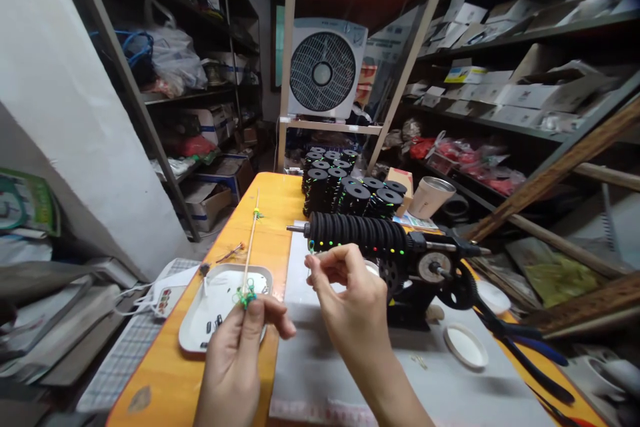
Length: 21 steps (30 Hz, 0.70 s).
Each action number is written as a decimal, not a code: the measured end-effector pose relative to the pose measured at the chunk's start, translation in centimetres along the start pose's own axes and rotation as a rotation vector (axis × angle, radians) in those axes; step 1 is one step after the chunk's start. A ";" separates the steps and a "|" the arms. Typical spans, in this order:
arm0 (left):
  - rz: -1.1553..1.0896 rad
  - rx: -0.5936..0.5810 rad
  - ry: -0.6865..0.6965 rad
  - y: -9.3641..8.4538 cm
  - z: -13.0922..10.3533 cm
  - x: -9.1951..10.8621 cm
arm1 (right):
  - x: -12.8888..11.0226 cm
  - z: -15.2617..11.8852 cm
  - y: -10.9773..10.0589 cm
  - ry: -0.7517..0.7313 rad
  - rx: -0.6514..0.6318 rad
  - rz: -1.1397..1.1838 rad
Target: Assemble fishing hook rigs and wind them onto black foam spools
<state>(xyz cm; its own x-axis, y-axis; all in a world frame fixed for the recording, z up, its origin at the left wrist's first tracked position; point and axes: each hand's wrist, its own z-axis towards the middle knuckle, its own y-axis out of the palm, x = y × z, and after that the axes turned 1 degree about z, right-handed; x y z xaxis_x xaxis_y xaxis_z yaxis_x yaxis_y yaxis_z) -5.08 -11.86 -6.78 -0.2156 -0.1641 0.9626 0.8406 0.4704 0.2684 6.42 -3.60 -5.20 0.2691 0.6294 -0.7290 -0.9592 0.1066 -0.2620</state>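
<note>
The left hand is closed around the lower end of a thin wooden stick, near the front edge of the bench. The stick points away from the person, over a white tray that lies on the orange bench top. Small green loops sit on the stick just above the fingers, and another green piece is near its far tip.

The right hand is at the middle of the bench, with thumb and forefinger pinched together; what they hold is too small to tell, maybe a fine line. This hand is just in front of a row of black spools mounted on a winding machine. Behind the machine, toward the far edge, stand stacks of black spools. A white lid lies at the right side, next to dark pliers.
</note>
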 end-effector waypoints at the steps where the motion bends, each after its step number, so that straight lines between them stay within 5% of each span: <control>1: -0.011 -0.007 -0.022 0.1 -0.1 0.1 | 0.1 -0.2 -0.1 -0.011 -0.019 -0.013; 8: -0.031 -0.136 -0.057 0.4 -0.3 -0.1 | -1.7 -2.1 -2.0 -0.074 -0.129 -0.021; 13: 0.071 -0.136 -0.011 1.2 -0.4 -0.2 | -3.6 -1.5 -2.0 0.280 -0.347 0.360; 18: 0.193 -0.093 0.122 1.8 -0.5 -0.4 | -3.1 -1.0 -1.6 0.412 -0.334 0.586; 21: 0.178 -0.027 0.135 1.9 -0.1 -1.1 | -2.7 -1.2 -1.3 0.312 -0.264 0.490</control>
<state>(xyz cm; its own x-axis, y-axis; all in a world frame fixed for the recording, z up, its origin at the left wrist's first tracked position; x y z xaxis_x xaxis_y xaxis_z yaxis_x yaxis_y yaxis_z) -3.20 -10.88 -7.28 0.0046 -0.1956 0.9807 0.8729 0.4793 0.0915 7.08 -6.40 -3.63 -0.1445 0.2986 -0.9434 -0.9342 -0.3555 0.0306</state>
